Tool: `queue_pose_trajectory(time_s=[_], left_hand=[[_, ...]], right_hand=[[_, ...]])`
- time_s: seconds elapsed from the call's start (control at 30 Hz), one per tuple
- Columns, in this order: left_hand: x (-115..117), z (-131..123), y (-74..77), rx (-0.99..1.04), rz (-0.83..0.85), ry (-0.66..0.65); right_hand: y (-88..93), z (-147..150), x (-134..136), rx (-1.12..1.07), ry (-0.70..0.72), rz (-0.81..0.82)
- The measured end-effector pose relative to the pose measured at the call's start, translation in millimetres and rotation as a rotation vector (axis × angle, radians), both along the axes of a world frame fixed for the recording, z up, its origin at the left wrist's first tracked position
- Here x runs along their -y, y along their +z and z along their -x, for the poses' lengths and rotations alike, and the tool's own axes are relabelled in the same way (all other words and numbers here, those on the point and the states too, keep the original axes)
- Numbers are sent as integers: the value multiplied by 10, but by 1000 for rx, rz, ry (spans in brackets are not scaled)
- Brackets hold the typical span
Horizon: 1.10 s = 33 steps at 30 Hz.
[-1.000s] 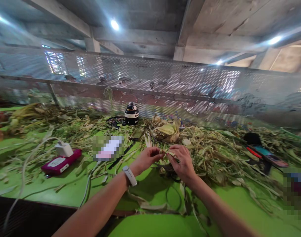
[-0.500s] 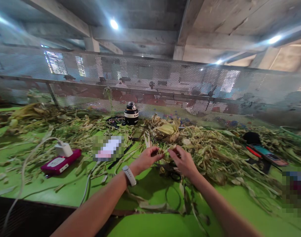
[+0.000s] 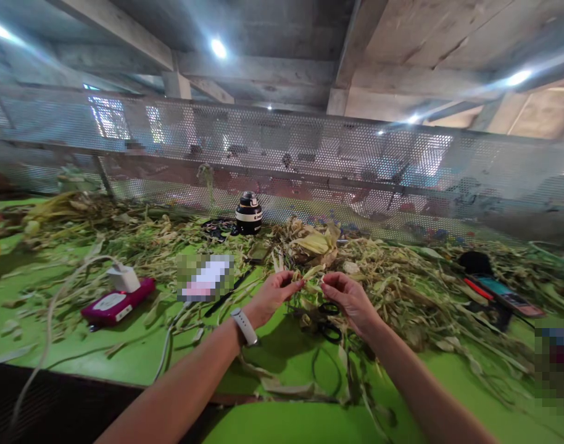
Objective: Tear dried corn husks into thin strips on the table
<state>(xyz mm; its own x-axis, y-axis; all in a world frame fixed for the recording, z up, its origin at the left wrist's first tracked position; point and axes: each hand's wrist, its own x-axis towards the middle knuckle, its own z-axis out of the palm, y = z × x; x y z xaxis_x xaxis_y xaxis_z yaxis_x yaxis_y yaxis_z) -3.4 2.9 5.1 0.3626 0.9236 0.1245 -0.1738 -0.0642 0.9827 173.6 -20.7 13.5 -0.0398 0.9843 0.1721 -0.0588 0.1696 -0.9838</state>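
My left hand (image 3: pixel 273 297), with a white watch strap (image 3: pixel 244 327) on its wrist, pinches a pale dried husk strip (image 3: pixel 313 272) between thumb and fingers. A short way to the right, my right hand (image 3: pixel 349 300) is closed in a pinch on a small whitish bit too small to name. Both hands are raised over the green table (image 3: pixel 282 345), fingertips facing each other across a narrow gap. Just below and beside the right hand lie black-handled scissors (image 3: pixel 332 332), partly covered by husk strips. Behind the hands rests a bundle of dry husks (image 3: pixel 316 242).
Loose husk strips (image 3: pixel 402 277) spread across the table. At left are a lit phone (image 3: pixel 210 277) and a magenta power bank (image 3: pixel 110 308) with a white charger (image 3: pixel 123 279) and cables. A black jar-shaped bottle (image 3: pixel 248 214) stands before a perforated metal screen (image 3: pixel 273 148). Another device (image 3: pixel 508 293) lies right.
My hands have drawn a little apart, the right one moving rightward. More of the scissors shows below it. The whole view has shifted slightly.
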Motion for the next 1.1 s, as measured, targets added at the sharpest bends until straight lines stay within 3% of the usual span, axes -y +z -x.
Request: queue_pose_trajectory(time_s=[0.27, 0.47, 0.77, 1.1], left_hand=[[3, -13, -61, -77, -51, 5], [20, -42, -72, -197, -168, 47], [70, -70, -87, -301, -354, 83], [57, -76, -93, -270, -289, 16]], right_hand=[[-64, 119, 53, 126, 70, -117], [-124, 134, 82, 271, -25, -168], [-120, 124, 79, 308, -86, -181], [-105, 140, 94, 239, 2, -183]])
